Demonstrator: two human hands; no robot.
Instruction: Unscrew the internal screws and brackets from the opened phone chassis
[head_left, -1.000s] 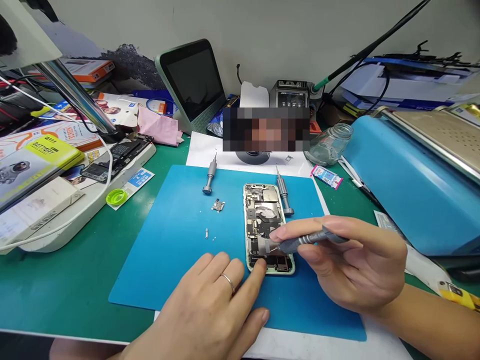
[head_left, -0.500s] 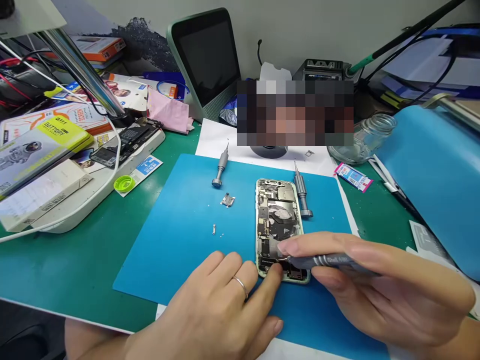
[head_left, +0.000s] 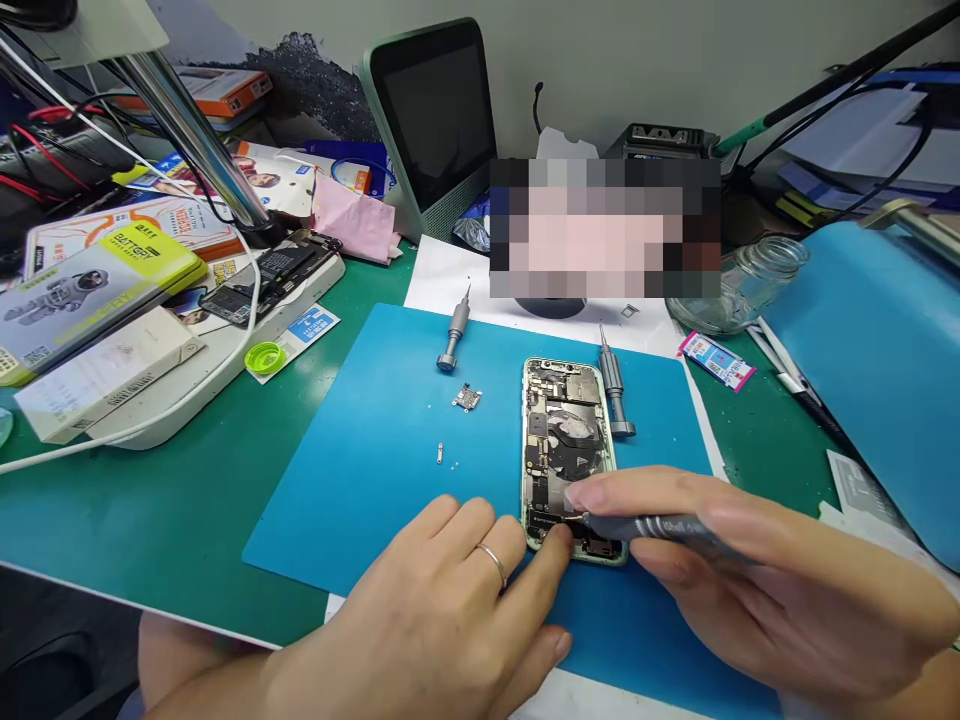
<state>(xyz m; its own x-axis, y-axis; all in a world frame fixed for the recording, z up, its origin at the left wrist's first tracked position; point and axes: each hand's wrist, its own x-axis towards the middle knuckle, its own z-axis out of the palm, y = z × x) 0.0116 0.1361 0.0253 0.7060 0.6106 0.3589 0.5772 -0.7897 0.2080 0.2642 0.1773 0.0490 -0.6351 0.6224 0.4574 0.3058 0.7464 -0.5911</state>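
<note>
An opened phone (head_left: pixel 574 440) lies on the blue mat (head_left: pixel 315 520), its inner parts showing. My right hand (head_left: pixel 780 570) is closed around a slim dark grey tool (head_left: pixel 660 528); its fine metal tip is over the lower part of the phone, and I cannot tell its exact kind. My left hand (head_left: pixel 442 620) holds nothing: its index fingertip rests on the phone's lower end near that tip, the thumb is apart and the other fingers are bent. One grey screwdriver (head_left: pixel 613 385) lies right of the phone, another screwdriver (head_left: pixel 454 330) to its upper left.
Small metal parts, including a shield plate (head_left: pixel 467 398) and a bracket (head_left: pixel 440 453), lie left of the phone. Behind are a smart display (head_left: pixel 442 120), a blurred patch and a glass jar (head_left: pixel 739 285). Boxes (head_left: pixel 105 370) and another opened phone (head_left: pixel 274 275) are at the left.
The whole view has shifted slightly, so things appear a little further right. Both hands and the tool tip keep nearly the same place on the phone.
</note>
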